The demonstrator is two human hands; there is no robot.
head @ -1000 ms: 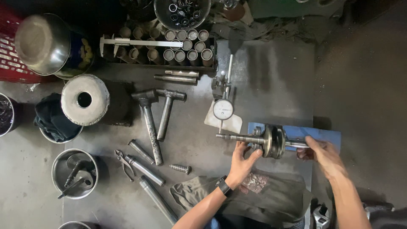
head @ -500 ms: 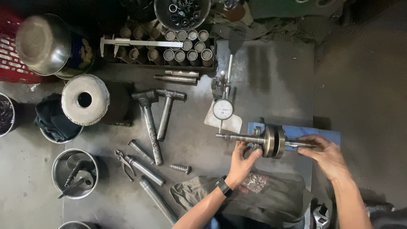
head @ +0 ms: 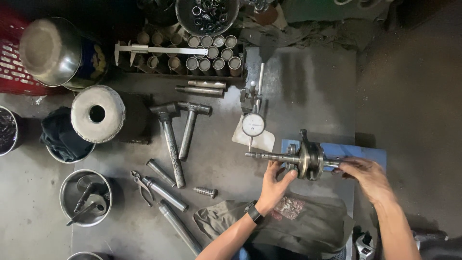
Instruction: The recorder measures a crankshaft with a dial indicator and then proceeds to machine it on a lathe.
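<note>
Packages, labels, signs, screens as I see them from the head view:

1. Round can [head: 91,60], upper left of the counter, partly under an upturned steel bowl [head: 50,50]. Its wall carries a dark blue label with yellow-gold markings; too small to make out more.

2. Small clear plastic packet [head: 288,204], lying on the grey-green cloth [head: 308,226] at the near edge, just right of my left wrist. Reddish and pale contents or print; I cannot tell which.

No signs. No screens seen; the wristwatch [head: 253,212] face is turned away.
</note>
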